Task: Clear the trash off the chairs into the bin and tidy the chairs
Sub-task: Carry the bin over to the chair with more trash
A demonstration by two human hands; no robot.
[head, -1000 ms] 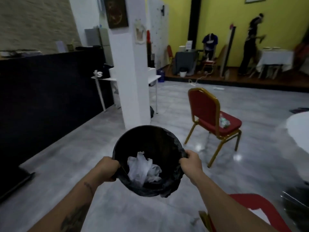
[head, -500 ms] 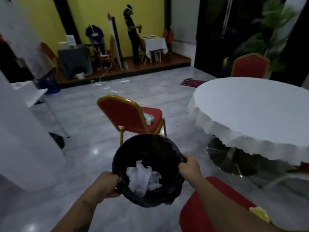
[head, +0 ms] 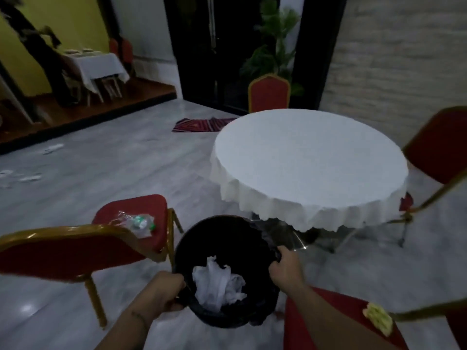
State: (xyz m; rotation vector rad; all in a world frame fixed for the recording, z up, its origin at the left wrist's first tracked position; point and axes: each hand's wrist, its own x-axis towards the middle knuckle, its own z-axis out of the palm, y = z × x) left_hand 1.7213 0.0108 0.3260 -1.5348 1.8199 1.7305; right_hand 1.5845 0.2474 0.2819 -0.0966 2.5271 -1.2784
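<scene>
- Bin [head: 225, 238]: the left hand [head: 164, 291] and right hand [head: 285, 269] are clamping opposite rim edges, holding it between two red chairs.
- Step, judged: carrying the bin to trash.
- Next: freeing one hand for the plastic wrapper [head: 137, 223] lying on the left chair seat [head: 131, 205]; yellow trash [head: 377, 317] is lying on the right chair [head: 338, 311].

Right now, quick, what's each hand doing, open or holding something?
Left hand: closed on the near-left rim of the black bin.
Right hand: closed on the bin's right rim.
</scene>
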